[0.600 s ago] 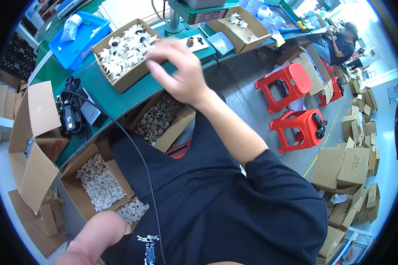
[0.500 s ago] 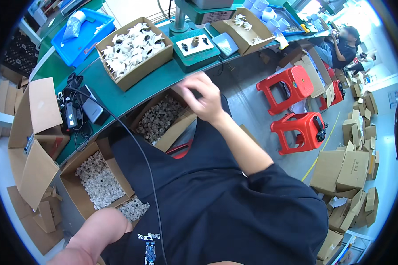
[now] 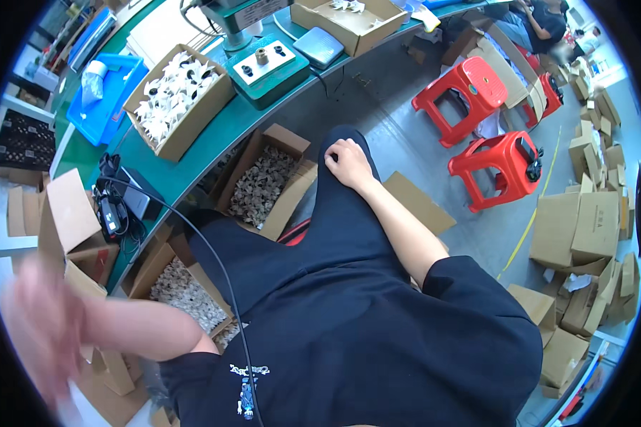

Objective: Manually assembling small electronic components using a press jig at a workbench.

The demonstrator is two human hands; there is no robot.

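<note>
My left hand [image 3: 46, 324] is raised at the far left, smeared by motion, so its fingers and anything in them cannot be made out. It passes in front of the open carton flaps [image 3: 75, 213]. My right hand [image 3: 349, 164] rests palm down on my right knee, fingers loosely bent over the dark trousers, holding nothing. Between my legs and the bench stands a carton [image 3: 281, 206] of small greyish-white parts [image 3: 263, 183]. A second carton of similar parts [image 3: 185, 293] sits by my left leg.
On the green bench [image 3: 192, 171] are a box of white pointed parts [image 3: 178, 92], a green press fixture [image 3: 269, 71], a blue tray [image 3: 114, 117] and a charger with cables [image 3: 110, 213]. A black cable crosses my lap. Red stools [image 3: 502, 171] and stacked cartons [image 3: 573, 228] stand right.
My right hand has come down from the bench edge onto my knee. My left hand has swung up into view at the far left. The view has shifted.
</note>
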